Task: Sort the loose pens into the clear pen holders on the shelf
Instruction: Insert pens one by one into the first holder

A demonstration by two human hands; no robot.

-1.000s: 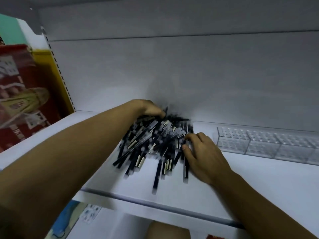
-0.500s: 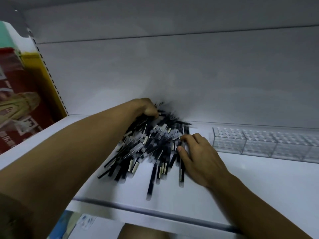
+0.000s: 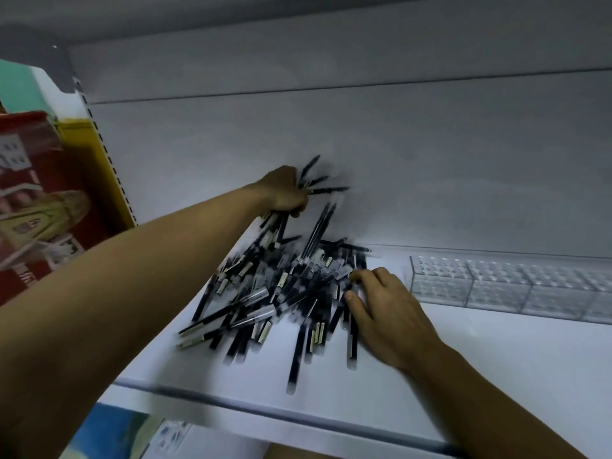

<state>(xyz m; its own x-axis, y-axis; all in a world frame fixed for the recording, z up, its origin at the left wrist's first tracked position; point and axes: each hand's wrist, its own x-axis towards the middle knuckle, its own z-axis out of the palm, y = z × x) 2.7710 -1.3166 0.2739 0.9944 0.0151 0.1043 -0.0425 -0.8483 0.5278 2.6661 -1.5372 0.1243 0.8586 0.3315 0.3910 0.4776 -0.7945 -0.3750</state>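
While our left hand (image 3: 286,193) is clenched round a bunch of pens (image 3: 316,183), our right hand (image 3: 387,309) lies flat at the right edge of the heap of loose pens (image 3: 281,293). We hold the bunch up in front of the white back panel (image 3: 430,154), above the far side of the heap and clear of the shelf (image 3: 496,366). Dark pen ends fan out above our fist, and more stick out below it. A few slanting pens (image 3: 323,223) reach from beside our fist down to the heap. We cannot tell whether these are in our grip or loose.

The heap lies criss-cross on the white shelf between our two forearms: dark barrels, clear caps, pale labels, much of it blurred. Several pens point toward the front edge, and one long pen (image 3: 294,356) reaches nearer to it than the others.

Our right hand grasps nothing. Its fingers are relaxed and a little bent, with the fingertips (image 3: 357,275) and the thumb touching the pens at the heap's right side.

To the right of that hand, along the back of the shelf, stands the row of clear pen holders (image 3: 490,286), with a grid of holes across the top. It sits near the heap, apart from it.

At far left we see a red printed package (image 3: 39,200) beside a perforated upright (image 3: 106,154). Below the shelf a blue printed item (image 3: 112,432) shows, too blurred to name.
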